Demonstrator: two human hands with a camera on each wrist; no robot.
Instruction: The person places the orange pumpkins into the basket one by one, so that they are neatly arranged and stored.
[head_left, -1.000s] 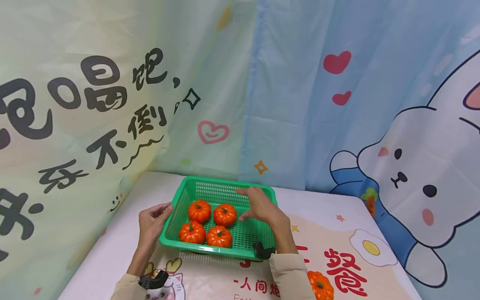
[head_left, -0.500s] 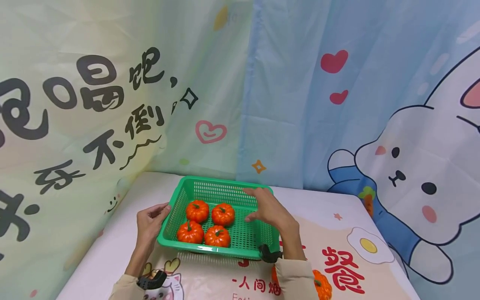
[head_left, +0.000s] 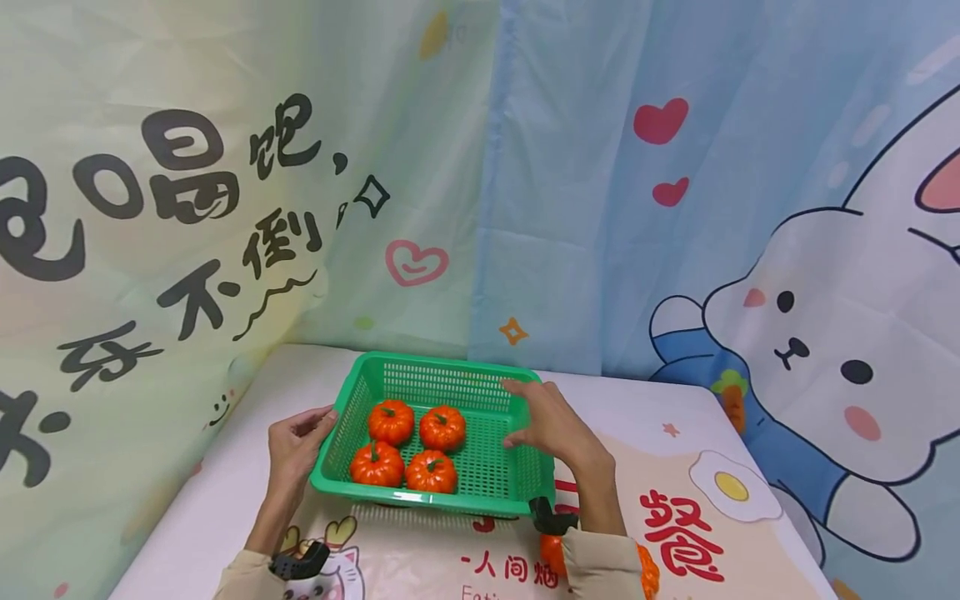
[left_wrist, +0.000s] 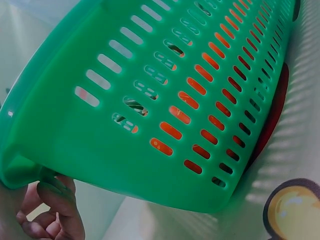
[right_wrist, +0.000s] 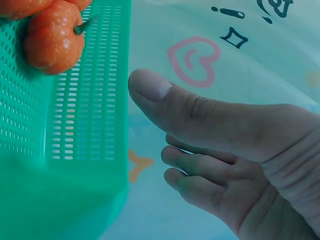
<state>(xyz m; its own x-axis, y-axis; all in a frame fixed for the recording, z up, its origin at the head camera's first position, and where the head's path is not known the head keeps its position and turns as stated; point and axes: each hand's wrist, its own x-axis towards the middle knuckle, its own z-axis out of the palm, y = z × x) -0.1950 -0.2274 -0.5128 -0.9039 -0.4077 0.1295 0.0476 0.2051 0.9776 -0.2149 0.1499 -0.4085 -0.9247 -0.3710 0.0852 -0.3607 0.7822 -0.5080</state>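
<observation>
A green plastic basket (head_left: 420, 498) with slotted walls stands on the table, several small orange pumpkins (head_left: 442, 428) grouped in its left part. My left hand (head_left: 294, 446) pinches the basket's left rim; in the left wrist view its fingers (left_wrist: 62, 205) curl under that rim. Over the basket's right end hovers my right hand (head_left: 558, 425), thumb and fingers spread apart with nothing between them. The right wrist view has this hand's thumb (right_wrist: 155, 90) by the basket's edge, and a pumpkin (right_wrist: 55, 37) inside.
Two more pumpkins, one left (head_left: 552, 552) and one right (head_left: 648, 571) of my right sleeve, lie on the table, partly hidden. Something red (left_wrist: 272, 120) shows beneath the basket. Printed curtains (head_left: 555, 192) hang behind the table and along its left.
My right hand has drawn rightward, away from the pumpkins in the basket. The left hand keeps its grip on the rim. The head view has turned slightly right.
</observation>
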